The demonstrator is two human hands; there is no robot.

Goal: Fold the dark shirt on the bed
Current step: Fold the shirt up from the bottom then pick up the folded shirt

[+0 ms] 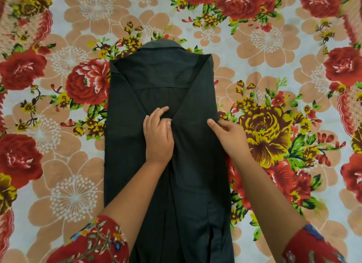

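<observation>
Flat left hand (158,134) pins a limp dark collared shirt (156,76); right hand (230,134) pinches its side edge, likely the surest hold.

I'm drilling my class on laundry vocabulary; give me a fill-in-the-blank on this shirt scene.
The dark shirt lies on a ___ bedsheet.
Its collar points ___ from the person.
The left hand rests on the shirt's ___.
The right hand touches its ___ edge.
Missing: floral; away; middle; right.
</observation>
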